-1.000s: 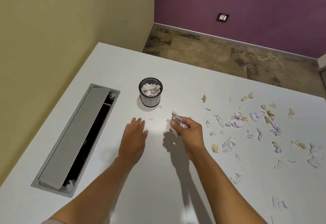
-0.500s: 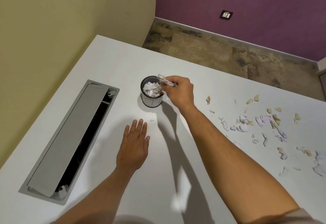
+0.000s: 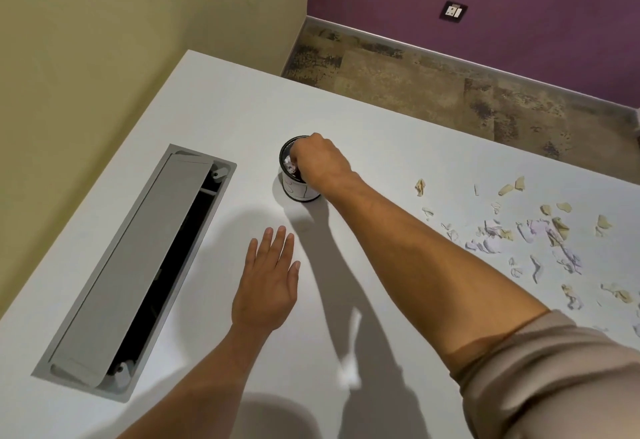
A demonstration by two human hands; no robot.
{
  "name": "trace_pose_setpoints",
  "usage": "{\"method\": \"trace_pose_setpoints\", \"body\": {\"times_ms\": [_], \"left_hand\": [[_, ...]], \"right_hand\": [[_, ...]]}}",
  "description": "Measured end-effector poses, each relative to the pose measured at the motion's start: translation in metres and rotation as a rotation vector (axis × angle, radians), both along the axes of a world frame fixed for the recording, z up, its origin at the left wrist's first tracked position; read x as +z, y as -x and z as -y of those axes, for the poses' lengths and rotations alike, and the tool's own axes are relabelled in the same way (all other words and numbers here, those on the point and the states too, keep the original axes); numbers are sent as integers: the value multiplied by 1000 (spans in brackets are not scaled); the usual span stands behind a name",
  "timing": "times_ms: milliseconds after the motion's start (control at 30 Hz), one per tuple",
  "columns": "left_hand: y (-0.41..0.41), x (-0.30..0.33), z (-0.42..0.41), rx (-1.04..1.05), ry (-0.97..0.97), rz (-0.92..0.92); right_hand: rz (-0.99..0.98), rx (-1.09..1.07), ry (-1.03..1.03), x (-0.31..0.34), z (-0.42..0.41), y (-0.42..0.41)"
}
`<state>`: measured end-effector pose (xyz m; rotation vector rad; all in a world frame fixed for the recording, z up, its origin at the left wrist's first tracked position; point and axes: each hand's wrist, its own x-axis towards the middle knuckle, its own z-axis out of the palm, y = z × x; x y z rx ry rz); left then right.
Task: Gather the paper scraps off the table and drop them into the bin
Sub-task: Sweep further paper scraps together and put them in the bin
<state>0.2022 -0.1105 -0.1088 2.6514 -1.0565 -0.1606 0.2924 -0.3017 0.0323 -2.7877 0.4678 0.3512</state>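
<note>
A white table (image 3: 398, 148) fills most of the view, its far left corner pointing toward the meeting of a yellow-green wall (image 3: 138, 40) and a purple wall (image 3: 519, 6); mottled brown flooring (image 3: 433, 85) lies beyond its far edge. Set into the table along its left edge is a long grey cable hatch (image 3: 138, 265), its flap tilted so that a dark slot shows along the right side. The right arm, in a beige sleeve (image 3: 561, 376), reaches from the near right corner diagonally to the middle of the table. Loose paper scraps (image 3: 491, 241), white, lilac and tan, lie scattered toward the right edge, well apart from the bin. The left hand (image 3: 268, 286) lies flat on the table, palm down, fingers extended and close together, holding nothing, nearer than the bin. The right hand (image 3: 320, 161) is over the bin mouth, knuckles up and fingers curled downward into it; whether they grip any paper cannot be told. The bin (image 3: 294, 189), a small round cup with a dark rim and pale wall, stands upright near the table's middle; crumpled white paper (image 3: 288, 164) shows inside it at the left of the fingers.
</note>
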Motion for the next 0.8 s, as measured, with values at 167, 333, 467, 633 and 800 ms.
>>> {"method": "trace_pose_setpoints", "body": {"times_ms": [167, 333, 467, 633, 800], "left_hand": [[0, 1, -1, 4, -12, -13], [1, 4, 0, 0, 0, -12], [0, 4, 0, -1, -2, -14], [0, 2, 0, 8, -9, -18], [0, 1, 0, 1, -13, -6]], "right_hand": [[-40, 49, -26, 11, 10, -7], [-88, 100, -91, 31, 24, -8], [2, 57, -116, 36, 25, -10], [-43, 18, -176, 19, 14, -14], [-81, -5, -74, -5, 7, -23]]}}
